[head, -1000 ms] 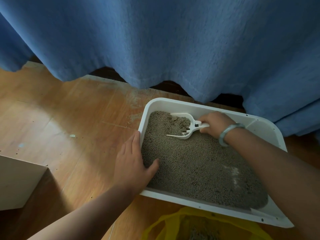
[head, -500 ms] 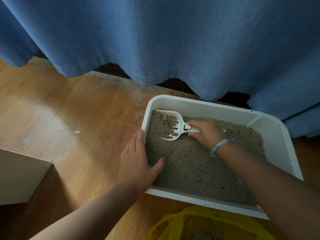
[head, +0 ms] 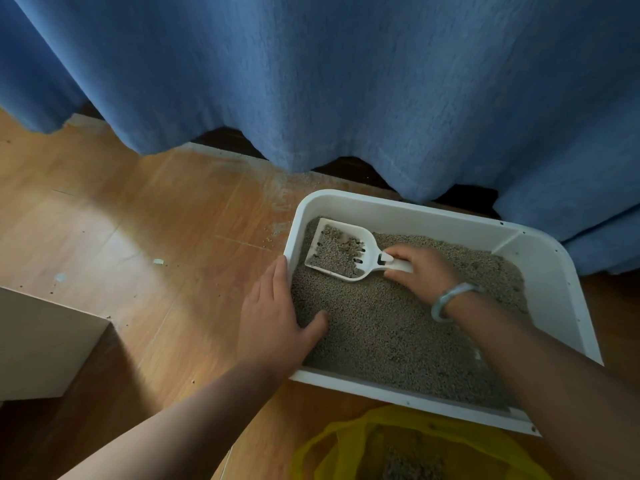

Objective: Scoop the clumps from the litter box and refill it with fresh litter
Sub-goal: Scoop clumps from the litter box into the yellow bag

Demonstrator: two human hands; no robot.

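Yellow plastic bag [head: 349, 441] just in front of the white rectangular plastic litter box [head: 398, 206] is cut off by the frame bottom; there is some grey stuff inside, hard to make out. The box's near right corner is hidden under the right forearm. Right hand [head: 426, 271], with a pale green bangle [head: 446, 299] on the wrist, is curled round the handle of the white slotted plastic scoop [head: 341, 252], most of the handle covered by fingers. The scoop sits in the box's far left corner, loaded with grey granular litter [head: 398, 334]; clumps can't be told from loose grains. Left hand [head: 273, 317] lies flat on the box's left rim, fingers straight, thumb down on the litter, holding nothing. The box sits on an orange-brown wooden floor [head: 138, 220] with scattered grains and white flecks left of the box. Blue fabric curtain [head: 311, 81] hangs behind the box, with a dark gap under its hem. Pale boxy furniture corner [head: 41, 344] far left of the box is cropped.
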